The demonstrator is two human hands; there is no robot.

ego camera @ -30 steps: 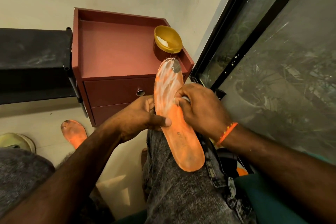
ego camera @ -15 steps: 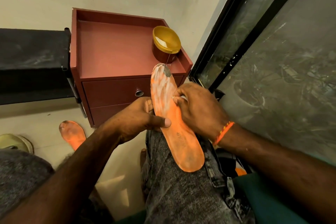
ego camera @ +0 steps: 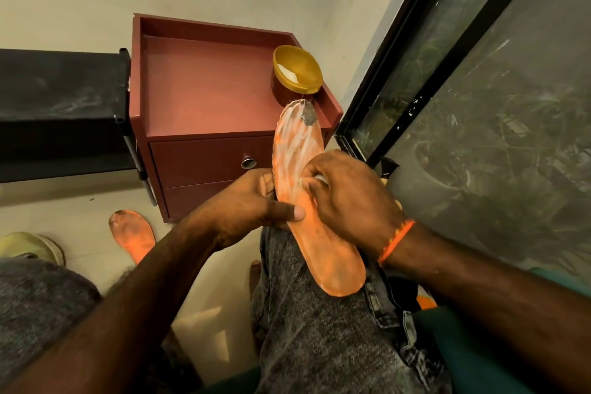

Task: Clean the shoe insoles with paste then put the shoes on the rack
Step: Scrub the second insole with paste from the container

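On your right thigh, lying along the jeans, the orange insole [ego camera: 315, 211] has its heel toward you and its toe reaching out over the front edge of the red bedside cabinet [ego camera: 204, 96]. That leg gives a firm backing to scrub against. Your left hand [ego camera: 246, 211] grips the insole's near edge, thumb pressed across the top and fingers curled underneath, so the piece cannot slide while you work. Your right hand [ego camera: 348, 201] is curled round a small pale tool, most likely a brush or applicator, though the fingers hide nearly all of it; its tip meets the insole about midway along. White paste streaks cover the toe half, the heel half looks bare orange, and a grey worn patch shows at the tip.

The open yellow-lined paste jar [ego camera: 295, 78] sits on the cabinet's top at its right front corner, just beyond the insole's toe, within easy reach for a refill. Left of the cabinet, on the floor, the second insole [ego camera: 132, 238] lies dirty, and I judge it comes next. Further left a pale shoe [ego camera: 32, 248] shows partly.
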